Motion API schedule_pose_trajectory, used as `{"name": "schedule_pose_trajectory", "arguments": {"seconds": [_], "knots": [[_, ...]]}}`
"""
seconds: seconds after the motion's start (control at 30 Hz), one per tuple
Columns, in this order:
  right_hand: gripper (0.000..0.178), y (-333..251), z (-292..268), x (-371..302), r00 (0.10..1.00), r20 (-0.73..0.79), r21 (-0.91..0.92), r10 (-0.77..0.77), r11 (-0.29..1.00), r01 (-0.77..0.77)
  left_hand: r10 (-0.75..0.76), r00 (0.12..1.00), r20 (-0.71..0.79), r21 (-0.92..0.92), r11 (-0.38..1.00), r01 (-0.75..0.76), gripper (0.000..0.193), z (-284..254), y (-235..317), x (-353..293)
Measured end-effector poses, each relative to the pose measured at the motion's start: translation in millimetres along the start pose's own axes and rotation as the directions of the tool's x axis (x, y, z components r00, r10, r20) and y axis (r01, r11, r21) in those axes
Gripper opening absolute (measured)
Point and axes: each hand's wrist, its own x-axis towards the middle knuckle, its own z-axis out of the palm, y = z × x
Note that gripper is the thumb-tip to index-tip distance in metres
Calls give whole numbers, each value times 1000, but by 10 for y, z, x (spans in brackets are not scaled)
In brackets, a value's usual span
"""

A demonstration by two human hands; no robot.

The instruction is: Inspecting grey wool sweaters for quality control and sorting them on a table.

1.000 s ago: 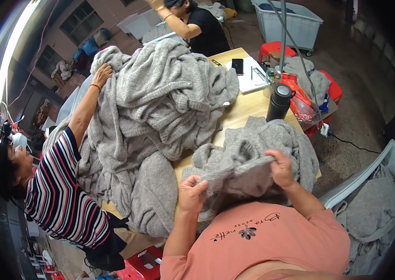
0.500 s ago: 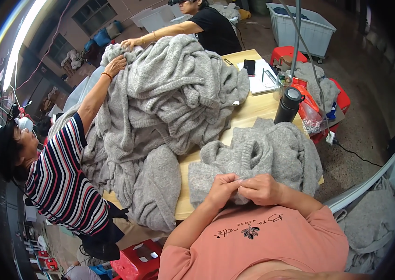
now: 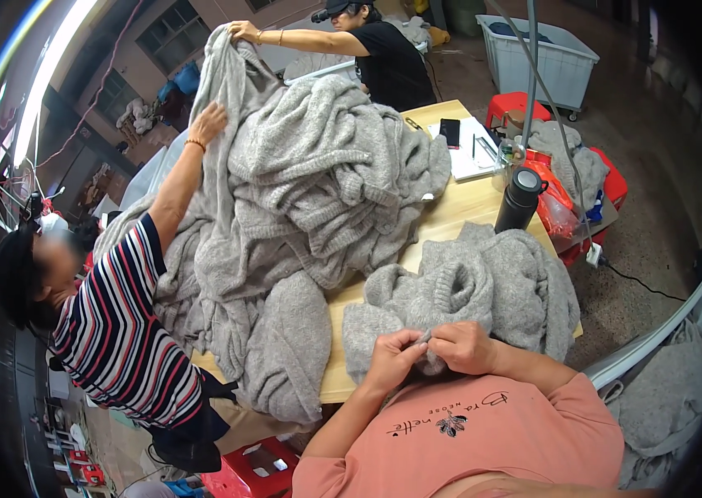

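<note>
A grey knitted garment (image 3: 525, 286) lies bunched on the near right part of the wooden table, with a ribbed opening folded up in its middle. My left hand (image 3: 395, 357) pinches a small bit of its near edge between thumb and fingers. Close beside it, my right hand (image 3: 462, 347) is closed on the same edge, and the fingertips of both hands nearly meet. Exactly what part of the knit sits between the fingertips is too small to make out.
A large heap of grey knits (image 3: 309, 158) covers the table's left side. Two co-workers hold up one grey piece (image 3: 231, 91) there. A black flask (image 3: 519, 199), a phone (image 3: 450, 133) and papers (image 3: 477, 158) stand or lie rightward. A bin of knits (image 3: 658, 390) is at my right.
The far co-worker's hand has risen, pulling a grey piece up from the heap; the striped-shirt co-worker's hand stays by it. My hands keep pinching the garment edge, with fingers slightly shifted.
</note>
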Motion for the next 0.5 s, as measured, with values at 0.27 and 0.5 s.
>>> {"name": "schedule_pose_trajectory", "arguments": {"seconds": [0.27,0.5], "knots": [[9,121,-9,-15,946,241,315,216,905,-286,73,993,-96,213,976,-51,14,46,-58,-50],[15,175,69,-136,900,257,448,352,782,-434,203,952,-228,420,903,-91,12,180,-43,-91]]}}
